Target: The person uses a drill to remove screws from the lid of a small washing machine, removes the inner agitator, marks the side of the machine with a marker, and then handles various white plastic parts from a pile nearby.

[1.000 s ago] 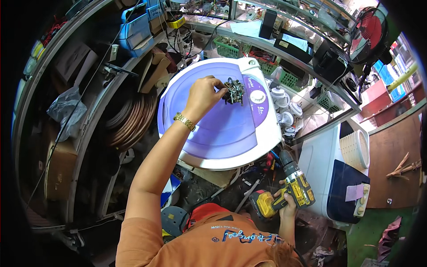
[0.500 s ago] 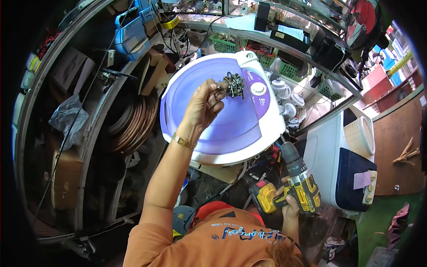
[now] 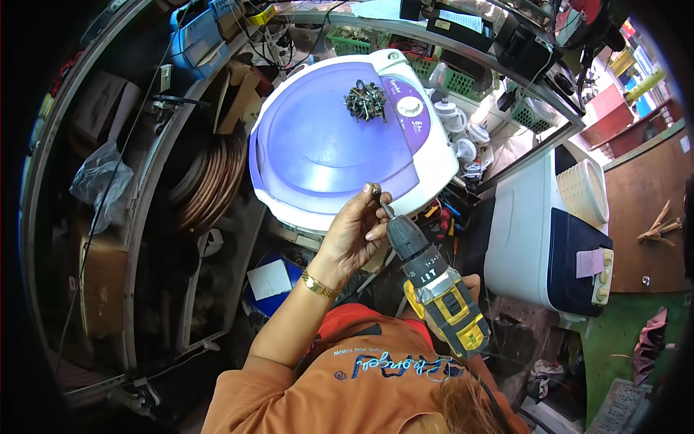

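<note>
My left hand (image 3: pixel 354 230) is closed in a pinch on a small dark screw (image 3: pixel 375 192), held over the near edge of the washing machine (image 3: pixel 434 181). My right hand (image 3: pixel 471 286) grips a yellow and black cordless drill (image 3: pixel 437 286), mostly hidden behind its body. The drill's bit (image 3: pixel 388 210) points up and left, close by the left fingers; whether it touches the screw I cannot tell. A heap of loose screws (image 3: pixel 366 101) lies on the purple lid (image 3: pixel 318 137), beside the control panel with its white knob (image 3: pixel 410 107).
White plastic parts (image 3: pixel 463 134) and green baskets (image 3: pixel 463 83) fill the shelf at right. A white and navy twin-tub washer (image 3: pixel 531 239) stands to the right. Coiled copper tubing (image 3: pixel 217 181) sits on the left shelf. Tools (image 3: pixel 450 217) lie beneath the machine.
My left hand has drawn back from the screw heap toward me, pinching a screw. The drill has swung up and left to meet it.
</note>
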Demonstrator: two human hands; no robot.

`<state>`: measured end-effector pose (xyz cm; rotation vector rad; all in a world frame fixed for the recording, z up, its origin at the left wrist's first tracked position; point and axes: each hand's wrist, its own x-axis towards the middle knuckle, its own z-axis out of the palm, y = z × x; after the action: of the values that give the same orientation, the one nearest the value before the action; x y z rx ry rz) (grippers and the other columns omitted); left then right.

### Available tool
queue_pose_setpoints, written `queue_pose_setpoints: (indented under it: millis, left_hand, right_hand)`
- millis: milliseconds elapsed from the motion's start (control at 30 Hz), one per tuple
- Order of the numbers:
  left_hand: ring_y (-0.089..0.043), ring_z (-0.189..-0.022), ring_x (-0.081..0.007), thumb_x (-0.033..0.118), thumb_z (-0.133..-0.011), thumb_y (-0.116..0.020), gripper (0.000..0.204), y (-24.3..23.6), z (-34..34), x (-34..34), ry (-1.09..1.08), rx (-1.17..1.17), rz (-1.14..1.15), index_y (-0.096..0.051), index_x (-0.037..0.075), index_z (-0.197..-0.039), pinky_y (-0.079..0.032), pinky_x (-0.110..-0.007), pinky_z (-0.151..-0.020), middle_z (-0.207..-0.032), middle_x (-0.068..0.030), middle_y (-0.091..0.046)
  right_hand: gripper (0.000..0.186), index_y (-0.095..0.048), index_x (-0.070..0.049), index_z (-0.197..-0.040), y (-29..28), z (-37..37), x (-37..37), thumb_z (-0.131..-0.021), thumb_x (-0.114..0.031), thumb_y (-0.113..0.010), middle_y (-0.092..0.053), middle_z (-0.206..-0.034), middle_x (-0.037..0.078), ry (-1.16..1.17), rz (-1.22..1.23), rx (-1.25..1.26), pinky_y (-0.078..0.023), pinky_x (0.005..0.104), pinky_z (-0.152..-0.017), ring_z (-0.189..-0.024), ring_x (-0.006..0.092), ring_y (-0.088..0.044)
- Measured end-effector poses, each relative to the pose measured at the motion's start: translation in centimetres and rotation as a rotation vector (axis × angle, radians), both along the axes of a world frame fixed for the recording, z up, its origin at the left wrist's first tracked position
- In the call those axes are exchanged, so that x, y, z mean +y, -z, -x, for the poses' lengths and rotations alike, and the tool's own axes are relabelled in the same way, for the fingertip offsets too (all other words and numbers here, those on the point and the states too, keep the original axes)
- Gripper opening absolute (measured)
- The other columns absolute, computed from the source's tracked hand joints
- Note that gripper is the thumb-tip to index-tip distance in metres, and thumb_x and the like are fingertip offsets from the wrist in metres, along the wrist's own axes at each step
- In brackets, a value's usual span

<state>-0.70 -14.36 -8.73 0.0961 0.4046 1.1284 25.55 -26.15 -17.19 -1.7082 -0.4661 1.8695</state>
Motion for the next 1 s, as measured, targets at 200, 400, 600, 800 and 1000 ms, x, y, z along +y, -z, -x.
queue_pose_setpoints:
  millis: [200,400,600,800,1000]
  left_hand:
    - [-0.055,-0.077,-0.0078,0.033,-0.101,-0.062,0.022,1.1,-1.2,-2.1,0.015,0.014,0.015,-0.063,0.011,-0.103,-0.038,-0.019,-0.048,-0.099,-0.0023,-0.063]
    - [-0.052,-0.072,-0.0083,0.033,-0.105,-0.055,0.022,2.7,-1.8,-4.3,-0.043,-0.048,0.081,-0.059,0.011,-0.104,-0.037,-0.019,-0.048,-0.096,-0.0029,-0.063]
    - [-0.053,-0.067,-0.0068,0.037,-0.103,-0.058,0.024,3.8,-1.6,-6.2,-0.089,0.133,0.017,-0.06,0.014,-0.106,-0.037,-0.02,-0.047,-0.095,0.0008,-0.063]
    - [-0.052,-0.066,-0.006,0.04,-0.101,-0.06,0.025,3.7,-1.5,-6.7,-0.076,0.196,0.0,-0.061,0.016,-0.108,-0.037,-0.02,-0.049,-0.094,0.0037,-0.063]
    - [-0.055,-0.079,-0.0069,0.038,-0.101,-0.06,0.027,1.1,0.6,-5.9,-0.035,0.253,-0.145,-0.06,0.015,-0.114,-0.038,-0.019,-0.054,-0.098,0.0023,-0.063]
  right_hand:
    - [0.046,-0.048,-0.002,-0.105,-0.8,1.4,-3.2,-0.08,-0.016,-0.083,-0.054,-0.096,0.007,-0.172,-1.141,-0.493,-0.052,0.0272,-0.068,-0.082,0.0136,-0.06]
    - [0.043,-0.049,-0.002,-0.102,-0.3,2.7,-4.3,-0.078,-0.013,-0.083,-0.055,-0.093,0.008,-0.19,-1.12,-0.513,-0.053,0.0308,-0.07,-0.084,0.0176,-0.06]
    - [0.055,-0.048,-0.003,-0.109,10.1,-4.1,-9.6,-0.073,-0.012,-0.089,-0.055,-0.102,0.008,-0.096,-0.316,-0.244,-0.049,0.0275,-0.081,-0.091,0.0137,-0.058]
    - [0.057,-0.041,-0.006,-0.109,1.8,5.3,-6.4,-0.075,-0.008,-0.086,-0.06,-0.1,0.008,-0.135,-1.069,-0.299,-0.054,0.0311,-0.085,-0.096,0.0155,-0.065]
    - [0.064,-0.042,0.001,-0.139,-0.1,5.5,-3.6,-0.081,-0.013,-0.065,-0.06,-0.119,0.019,-0.073,-0.981,0.356,-0.053,0.0335,-0.085,-0.092,0.0212,-0.066]
